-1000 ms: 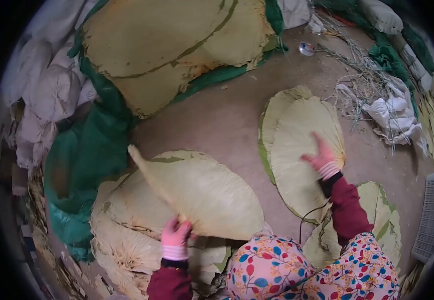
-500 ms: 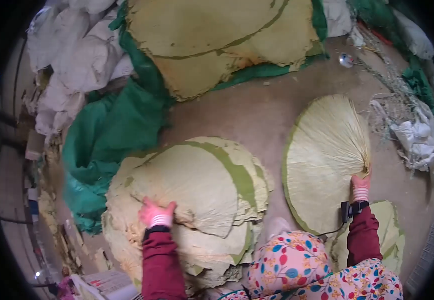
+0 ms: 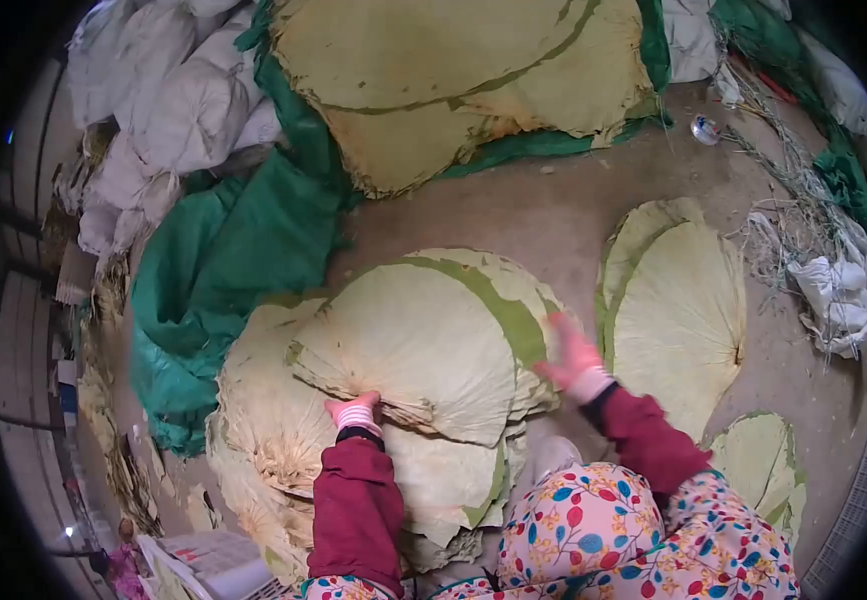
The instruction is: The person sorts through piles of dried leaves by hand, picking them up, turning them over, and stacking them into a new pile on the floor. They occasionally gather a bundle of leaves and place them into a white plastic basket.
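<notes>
A pile of large, flat, pale-green dried leaves (image 3: 434,350) lies on the floor in front of me. My left hand (image 3: 357,410) is closed on the gathered edge of the top leaf. Over the right edge of this pile, my right hand (image 3: 572,360) is spread, slightly blurred, with nothing in it. Right of it, a fan-shaped leaf (image 3: 679,310) lies on the floor, overlapping another leaf. A smaller leaf (image 3: 759,465) lies nearer to me at the lower right.
A big leaf stack (image 3: 454,60) rests on green cloth at the top. Green sheeting (image 3: 239,250) and white sacks (image 3: 189,110) are at the left. Dry stalks, a white crumpled bag (image 3: 839,290) and a shiny round object (image 3: 705,130) are at the right.
My right hand has let go of the fan-shaped leaf and moved left to the pile. My left hand has moved slightly right and now grips the top leaf's edge.
</notes>
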